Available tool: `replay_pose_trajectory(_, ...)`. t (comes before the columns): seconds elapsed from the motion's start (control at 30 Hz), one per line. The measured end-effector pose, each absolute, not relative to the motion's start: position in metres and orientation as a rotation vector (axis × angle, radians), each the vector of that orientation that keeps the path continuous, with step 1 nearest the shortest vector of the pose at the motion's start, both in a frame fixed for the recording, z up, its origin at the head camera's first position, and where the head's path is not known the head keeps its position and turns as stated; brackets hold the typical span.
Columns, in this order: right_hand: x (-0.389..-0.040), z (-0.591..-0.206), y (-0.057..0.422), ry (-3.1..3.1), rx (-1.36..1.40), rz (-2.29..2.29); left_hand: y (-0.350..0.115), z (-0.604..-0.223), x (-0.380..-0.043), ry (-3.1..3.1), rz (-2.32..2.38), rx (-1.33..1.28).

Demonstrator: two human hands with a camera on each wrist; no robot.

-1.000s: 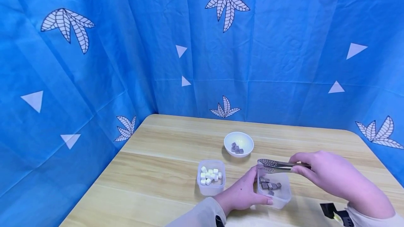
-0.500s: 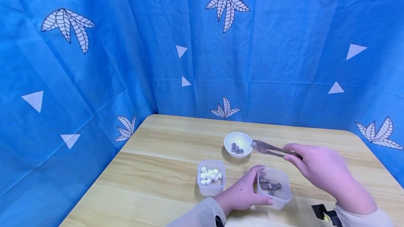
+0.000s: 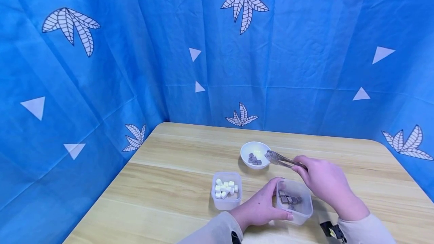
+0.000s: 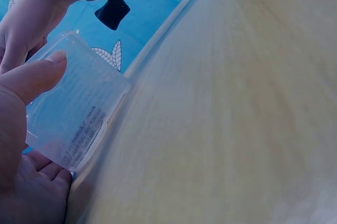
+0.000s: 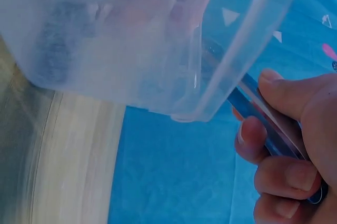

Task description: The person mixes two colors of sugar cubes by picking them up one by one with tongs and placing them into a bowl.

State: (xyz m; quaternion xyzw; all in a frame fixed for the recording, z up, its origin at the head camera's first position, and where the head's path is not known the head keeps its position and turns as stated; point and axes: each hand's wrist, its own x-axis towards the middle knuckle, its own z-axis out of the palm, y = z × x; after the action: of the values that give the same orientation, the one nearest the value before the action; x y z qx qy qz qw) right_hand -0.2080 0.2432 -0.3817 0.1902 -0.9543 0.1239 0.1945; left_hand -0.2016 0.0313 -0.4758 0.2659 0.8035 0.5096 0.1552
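Observation:
My left hand (image 3: pixel 259 206) holds a clear plastic container (image 3: pixel 300 218) between thumb and fingers. Several dark grey-brown cubes (image 3: pixel 288 200) lie inside it. In the left wrist view the thumb presses the wall of the container (image 4: pixel 100 81). My right hand (image 3: pixel 327 180) grips a pair of metal tongs (image 3: pixel 286 160), with fingers wrapped round the tongs (image 5: pixel 274 129) in the right wrist view. The tong tips reach over the right rim of a white bowl (image 3: pixel 255 146). Several dark cubes (image 3: pixel 255 160) sit in the bowl. Whether the tips pinch a cube is too small to tell.
Left of my left hand stands a second clear plastic container (image 3: pixel 226 204) with several small white cubes (image 3: pixel 225 188). Everything rests on a wooden table (image 3: pixel 162 183). A blue patterned curtain (image 3: pixel 298 48) hangs behind and at the left.
The tongs have moved from above the held container up and left to the bowl's right rim, the right hand going with them. My left hand stays on the container.

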Motion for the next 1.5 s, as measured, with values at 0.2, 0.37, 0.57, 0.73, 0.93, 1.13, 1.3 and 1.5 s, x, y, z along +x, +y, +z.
replay_pose_trajectory(0.2,-0.211,-0.384,0.247,-2.663,0.463,0.348,0.032,-0.475,-0.202,2.311,1.451,0.738)
replay_pose_trajectory(0.37,-0.215,-0.391,0.249,-2.654,0.466,0.329,0.032,-0.476,-0.202,2.319,1.447,0.737)
replay_pose_trajectory(0.57,-0.217,-0.394,0.251,-2.696,0.451,0.347,0.033,-0.476,-0.202,2.312,1.452,0.746)
replay_pose_trajectory(0.73,-0.217,-0.392,0.252,-2.712,0.449,0.352,0.033,-0.475,-0.202,2.311,1.455,0.766)
replay_pose_trajectory(0.93,-0.218,-0.39,0.253,-2.711,0.457,0.358,0.032,-0.475,-0.202,2.306,1.456,0.746)
replay_pose_trajectory(1.13,-0.219,-0.387,0.263,-2.737,0.465,0.362,0.032,-0.474,-0.201,2.307,1.453,0.718)
replay_pose_trajectory(1.3,-0.217,-0.38,0.279,-2.872,0.452,0.346,0.033,-0.474,-0.2,2.307,1.451,0.721)
replay_pose_trajectory(1.5,-0.216,-0.377,0.29,-2.992,0.475,0.298,0.033,-0.473,-0.2,2.315,1.45,0.712)
